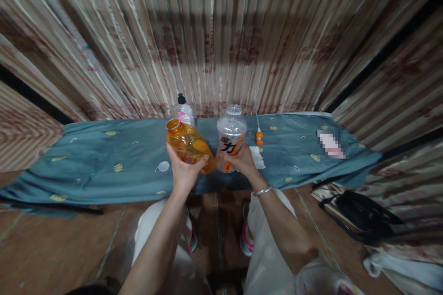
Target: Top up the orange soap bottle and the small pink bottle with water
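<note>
My left hand [184,170] is wrapped round an orange see-through bottle [188,144], held tilted with its open mouth up and to the left. My right hand [241,161] grips the lower part of a clear plastic bottle [231,136] with an orange and white label; it stands upright with no cap on. The two bottles are side by side, almost touching, above a table covered by a teal cloth [104,161].
Behind the bottles stands a small bottle with a black cap [183,110]. An orange pump head with a white tube [259,134], a white tissue [258,156] and a white cap [163,166] lie on the cloth. A black bag [360,216] lies on the floor right. Striped curtain behind.
</note>
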{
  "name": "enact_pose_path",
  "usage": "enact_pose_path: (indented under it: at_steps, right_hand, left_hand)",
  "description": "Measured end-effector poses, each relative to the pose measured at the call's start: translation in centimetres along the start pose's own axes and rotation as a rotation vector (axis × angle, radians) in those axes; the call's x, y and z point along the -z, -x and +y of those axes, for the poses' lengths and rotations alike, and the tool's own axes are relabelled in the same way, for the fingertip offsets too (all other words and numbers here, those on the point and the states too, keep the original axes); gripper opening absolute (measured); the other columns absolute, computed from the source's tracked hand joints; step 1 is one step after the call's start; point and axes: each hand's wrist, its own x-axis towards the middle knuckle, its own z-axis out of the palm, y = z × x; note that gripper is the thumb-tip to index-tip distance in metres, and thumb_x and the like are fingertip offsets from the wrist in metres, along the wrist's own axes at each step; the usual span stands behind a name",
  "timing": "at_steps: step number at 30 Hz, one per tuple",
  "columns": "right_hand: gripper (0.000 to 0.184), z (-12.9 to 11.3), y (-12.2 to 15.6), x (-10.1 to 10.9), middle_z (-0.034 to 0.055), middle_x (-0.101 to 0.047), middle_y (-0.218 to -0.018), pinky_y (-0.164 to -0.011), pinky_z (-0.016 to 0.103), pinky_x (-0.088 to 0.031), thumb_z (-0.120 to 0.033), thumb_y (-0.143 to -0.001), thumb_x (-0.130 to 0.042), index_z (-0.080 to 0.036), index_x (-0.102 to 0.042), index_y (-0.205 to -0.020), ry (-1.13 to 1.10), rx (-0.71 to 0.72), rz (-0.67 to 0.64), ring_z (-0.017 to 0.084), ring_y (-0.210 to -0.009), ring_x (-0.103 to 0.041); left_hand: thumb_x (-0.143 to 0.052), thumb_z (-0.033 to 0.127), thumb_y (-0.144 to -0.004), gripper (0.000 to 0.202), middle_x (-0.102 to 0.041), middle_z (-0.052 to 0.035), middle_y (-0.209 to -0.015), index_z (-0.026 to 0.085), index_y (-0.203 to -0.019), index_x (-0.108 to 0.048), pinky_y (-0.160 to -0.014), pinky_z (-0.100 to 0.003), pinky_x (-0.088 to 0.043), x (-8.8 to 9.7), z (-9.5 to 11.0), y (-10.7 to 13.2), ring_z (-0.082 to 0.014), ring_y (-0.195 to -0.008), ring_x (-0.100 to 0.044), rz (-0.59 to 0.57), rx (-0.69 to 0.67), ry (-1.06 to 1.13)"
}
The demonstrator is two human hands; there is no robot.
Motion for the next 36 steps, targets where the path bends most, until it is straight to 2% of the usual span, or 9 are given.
enact_pose_path:
  at_steps: [3,5,10,13,17,23,27,31,36]
  right_hand:
    - [0.058,0.0,0.1,0.9,0.0087,-0.081,-0.098,-0.085,0.049,-0.065,-0.045,-0.057,-0.091,-0.022,-0.061,-0.101,-0.035,-0.098,0.097,0.032,-0.09,-0.078]
    - [0.059,-0.2,0.3,1.4,0.0067,-0.081,-0.098,-0.085,0.046,-0.065,-0.046,-0.056,-0.092,-0.023,-0.06,-0.101,-0.049,-0.114,0.106,0.03,-0.09,-0.079]
    - [0.056,-0.9,0.8,3.2,0.0046,-0.081,-0.093,-0.083,0.044,-0.065,-0.051,-0.057,-0.089,-0.024,-0.061,-0.097,0.002,-0.118,0.15,0.03,-0.091,-0.079]
    - [0.056,-1.2,1.0,4.5,0.0047,-0.081,-0.09,-0.081,0.044,-0.064,-0.051,-0.055,-0.089,-0.025,-0.06,-0.094,0.038,-0.134,0.203,0.031,-0.089,-0.078]
    - [0.059,-1.1,1.1,6.5,0.0052,-0.081,-0.091,-0.078,0.042,-0.064,-0.053,-0.053,-0.09,-0.024,-0.06,-0.095,0.059,-0.126,0.273,0.03,-0.086,-0.078]
    - [0.058,-0.6,1.3,9.4,0.0035,-0.08,-0.09,-0.073,0.039,-0.061,-0.056,-0.056,-0.087,-0.025,-0.061,-0.098,0.192,-0.08,0.332,0.029,-0.083,-0.077]
    - [0.056,-0.8,1.7,10.9,0.0034,-0.079,-0.089,-0.071,0.038,-0.059,-0.055,-0.056,-0.085,-0.025,-0.061,-0.098,0.335,-0.097,0.328,0.03,-0.083,-0.076]
    - [0.056,-1.4,2.7,12.4,0.0031,-0.079,-0.091,-0.071,0.038,-0.059,-0.052,-0.06,-0.082,-0.026,-0.062,-0.105,0.478,-0.086,0.27,0.03,-0.084,-0.076]
    - [0.057,-2.3,3.8,13.6,0.0041,-0.079,-0.091,-0.074,0.04,-0.061,-0.049,-0.06,-0.082,-0.025,-0.063,-0.109,0.514,-0.058,0.218,0.03,-0.083,-0.077]
  left_hand:
    - [-0.096,0.044,-0.058,0.117,-0.054,-0.019,-0.15,0.022,-0.154,-0.032,-0.118,-0.05,-0.045,-1.6,-0.2,-0.4,-0.0342,-0.138,-0.059,-0.007,-0.006,0.026]
    - [-0.097,0.042,-0.057,0.119,-0.054,-0.0188,-0.15,0.023,-0.155,-0.031,-0.118,-0.05,-0.045,-2.5,-0.5,-0.3,-0.034,-0.138,-0.059,-0.027,0.012,0.02]
    - [-0.097,0.046,-0.06,0.118,-0.055,-0.0184,-0.148,0.023,-0.155,-0.031,-0.117,-0.051,-0.045,-4.7,-1.1,-0.2,-0.034,-0.136,-0.06,-0.117,0.039,0.066]
    - [-0.097,0.049,-0.059,0.123,-0.051,-0.0215,-0.153,0.021,-0.157,-0.028,-0.119,-0.051,-0.043,-6.5,-1.0,-0.8,-0.0358,-0.141,-0.056,-0.172,0.012,0.123]
    - [-0.097,0.052,-0.058,0.127,-0.051,-0.02,-0.155,0.023,-0.16,-0.027,-0.119,-0.051,-0.043,-8.9,-0.7,-1.4,-0.0364,-0.142,-0.055,-0.238,-0.006,0.145]
    - [-0.099,0.046,-0.056,0.134,-0.051,-0.02,-0.156,0.024,-0.163,-0.021,-0.12,-0.052,-0.042,-10.8,-1.2,-0.3,-0.0381,-0.145,-0.053,-0.296,0.02,0.159]
    - [-0.099,0.037,-0.055,0.133,-0.052,-0.0193,-0.154,0.024,-0.162,-0.022,-0.12,-0.052,-0.043,-11.9,-1.5,0.5,-0.0386,-0.146,-0.051,-0.307,0.043,0.142]
    - [-0.097,0.033,-0.056,0.116,-0.056,-0.019,-0.149,0.021,-0.153,-0.034,-0.119,-0.052,-0.043,-13.0,-1.6,0.8,-0.0374,-0.141,-0.056,-0.325,0.035,0.144]
    - [-0.096,0.03,-0.055,0.113,-0.056,-0.0196,-0.147,0.021,-0.151,-0.037,-0.12,-0.055,-0.041,-13.9,-2.1,1.0,-0.0379,-0.141,-0.055,-0.309,0.043,0.127]
